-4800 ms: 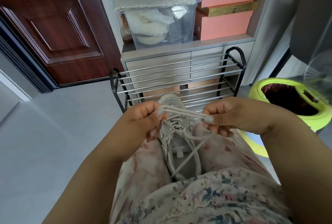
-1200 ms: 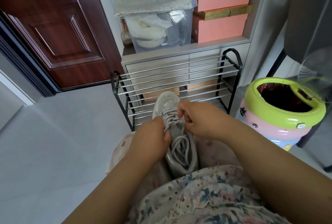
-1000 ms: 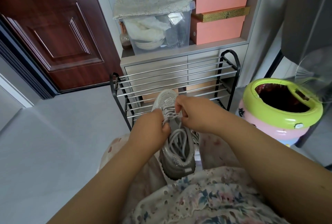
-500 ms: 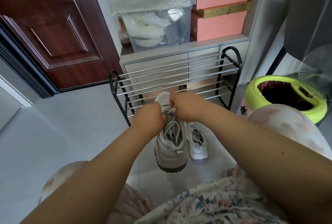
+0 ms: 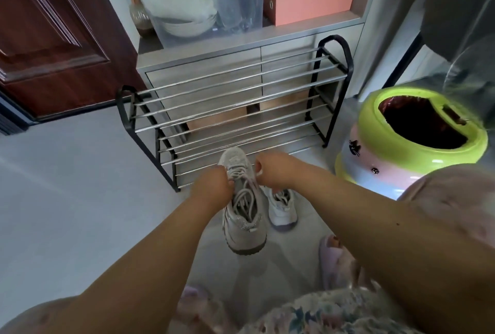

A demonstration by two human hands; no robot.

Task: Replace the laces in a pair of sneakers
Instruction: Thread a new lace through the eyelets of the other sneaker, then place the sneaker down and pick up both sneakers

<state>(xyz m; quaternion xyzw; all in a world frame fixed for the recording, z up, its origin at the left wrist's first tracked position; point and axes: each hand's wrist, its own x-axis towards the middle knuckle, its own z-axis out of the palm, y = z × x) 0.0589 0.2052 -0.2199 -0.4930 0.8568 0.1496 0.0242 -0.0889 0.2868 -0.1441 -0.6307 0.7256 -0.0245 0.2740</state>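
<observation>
A grey sneaker [image 5: 245,223] with grey laces [image 5: 245,199] hangs above the floor, toe toward the shoe rack. My left hand [image 5: 213,186] grips the sneaker at its left side near the front laces. My right hand [image 5: 273,173] pinches the lace on the right side of the toe area. A second, white sneaker [image 5: 282,207] stands on the floor just right of the first, partly hidden behind it and under my right wrist.
A black shoe rack with metal bars [image 5: 235,103] stands right ahead, before a grey cabinet [image 5: 294,39]. A green-rimmed bin [image 5: 417,143] sits on the right. My slippered foot [image 5: 332,256] rests on the floor below my right arm. A brown door [image 5: 53,39] is at left.
The sneaker has left my lap and moved forward and down toward the floor, held by both hands. My knees have spread apart, revealing the white sneaker and the floor.
</observation>
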